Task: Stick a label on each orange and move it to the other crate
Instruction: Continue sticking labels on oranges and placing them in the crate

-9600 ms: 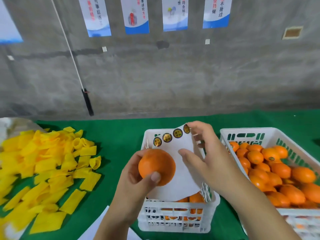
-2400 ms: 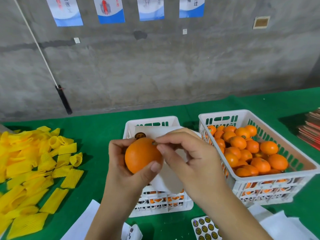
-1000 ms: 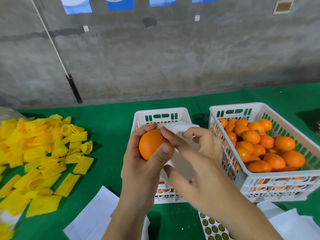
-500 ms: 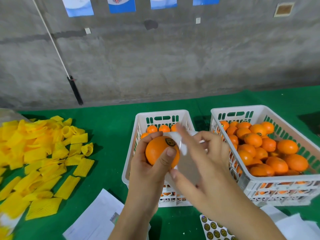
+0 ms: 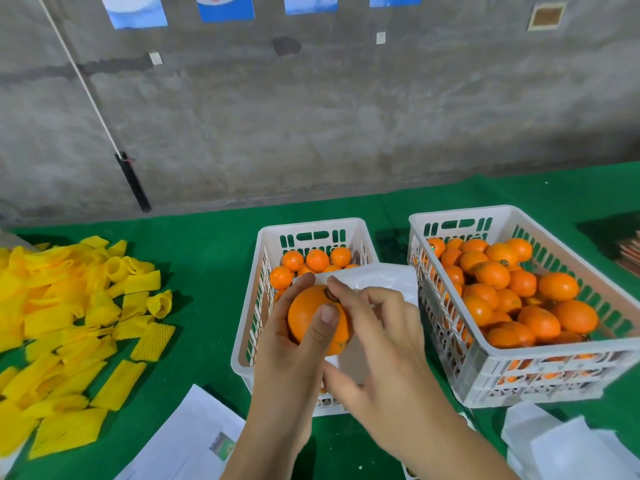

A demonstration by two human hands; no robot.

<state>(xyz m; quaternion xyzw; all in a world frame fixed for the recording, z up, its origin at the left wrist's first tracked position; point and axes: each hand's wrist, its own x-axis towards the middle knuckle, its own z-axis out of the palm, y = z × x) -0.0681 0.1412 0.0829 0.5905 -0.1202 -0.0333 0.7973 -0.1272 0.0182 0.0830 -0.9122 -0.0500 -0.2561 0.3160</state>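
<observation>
Orange [image 5: 311, 320] peel is curving: your left hand [image 5: 294, 344] is gripping it, right hand [image 5: 377, 344] pressing the label [image 5: 330, 295] and pinching a sheet [image 5: 374, 282]; edges risk lifting.

Non-task items on the green cloth

Yellow foam net sleeves [image 5: 69, 327], heaped well left of the fingers; white paper sheets [image 5: 187, 441] below-left of them; more white sheets [image 5: 561, 445] below-right; black-handled pole [image 5: 133, 181] leaning on the concrete wall [image 5: 346, 116], far above-left.

Two white crates [image 5: 453, 216], two hands [image 5: 287, 368], four wall posters [image 5: 225, 8], many oranges [image 5: 491, 275].
</observation>
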